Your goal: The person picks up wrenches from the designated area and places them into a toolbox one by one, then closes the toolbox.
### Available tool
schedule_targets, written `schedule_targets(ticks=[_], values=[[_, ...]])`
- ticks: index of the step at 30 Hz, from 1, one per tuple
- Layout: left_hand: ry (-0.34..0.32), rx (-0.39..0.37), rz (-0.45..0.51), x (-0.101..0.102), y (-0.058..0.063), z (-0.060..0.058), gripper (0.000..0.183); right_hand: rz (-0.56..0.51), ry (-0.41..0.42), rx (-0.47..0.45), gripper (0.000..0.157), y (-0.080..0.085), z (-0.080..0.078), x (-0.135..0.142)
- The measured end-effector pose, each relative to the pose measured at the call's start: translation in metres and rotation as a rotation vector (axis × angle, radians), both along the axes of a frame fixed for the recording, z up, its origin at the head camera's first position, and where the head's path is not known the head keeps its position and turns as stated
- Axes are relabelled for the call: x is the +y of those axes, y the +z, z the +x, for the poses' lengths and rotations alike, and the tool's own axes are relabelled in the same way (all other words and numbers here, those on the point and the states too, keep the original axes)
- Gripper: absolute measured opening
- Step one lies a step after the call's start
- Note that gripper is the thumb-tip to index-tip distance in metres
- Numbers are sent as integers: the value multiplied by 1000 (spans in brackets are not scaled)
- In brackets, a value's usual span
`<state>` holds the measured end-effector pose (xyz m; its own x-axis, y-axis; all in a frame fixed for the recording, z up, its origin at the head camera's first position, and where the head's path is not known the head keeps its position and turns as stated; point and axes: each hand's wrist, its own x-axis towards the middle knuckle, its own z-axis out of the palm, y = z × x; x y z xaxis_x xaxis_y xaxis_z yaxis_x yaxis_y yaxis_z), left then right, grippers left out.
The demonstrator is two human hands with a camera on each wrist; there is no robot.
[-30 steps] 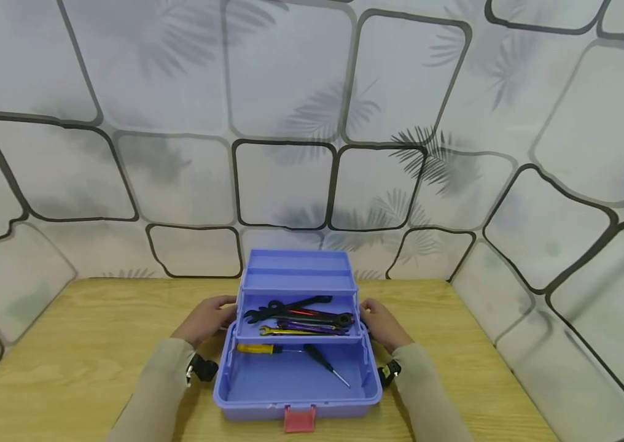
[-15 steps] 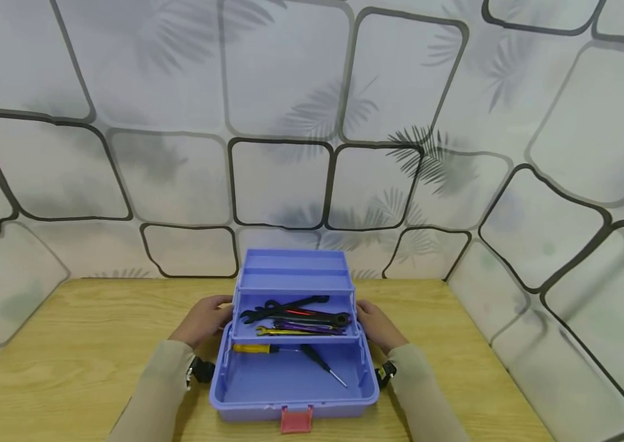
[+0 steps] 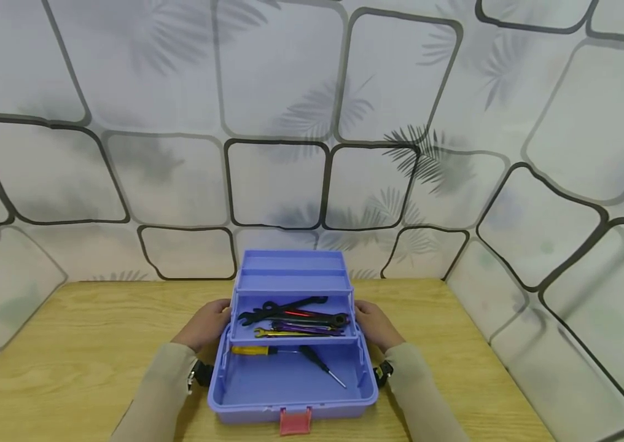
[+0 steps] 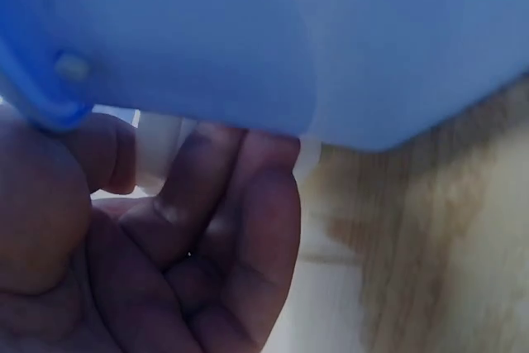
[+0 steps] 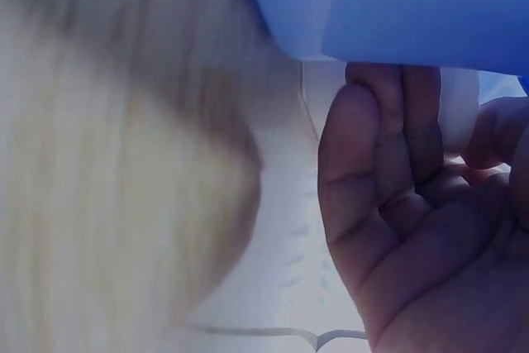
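A purple-blue toolbox stands open on the table, its tray raised behind the lower bin. Black wrenches, along with red, purple and yellow ones, lie crossed in the tray. In the bin are a yellow-handled screwdriver and a black-handled screwdriver. My left hand grips the toolbox's left side at tray height; opposite, my right hand grips the right side. Both wrist views show the left fingers and right fingers curled behind the blue plastic, which hides some fingertips.
The wooden table spreads out on both sides of the toolbox. A patterned wall covering rises behind the table and along its sides. A pink latch hangs at the toolbox's front.
The head view has turned slightly, so everything sits a little further left. Hands and toolbox keep nearly the same places relative to each other.
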<state>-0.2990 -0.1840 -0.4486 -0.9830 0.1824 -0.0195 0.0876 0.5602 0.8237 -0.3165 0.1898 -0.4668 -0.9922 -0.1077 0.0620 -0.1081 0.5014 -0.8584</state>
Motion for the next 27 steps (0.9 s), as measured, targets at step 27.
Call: schedule_targets(ticks=[27], values=[[3,-13,220,-7,9,4,50,114,-93,192,34,5,-1,2]])
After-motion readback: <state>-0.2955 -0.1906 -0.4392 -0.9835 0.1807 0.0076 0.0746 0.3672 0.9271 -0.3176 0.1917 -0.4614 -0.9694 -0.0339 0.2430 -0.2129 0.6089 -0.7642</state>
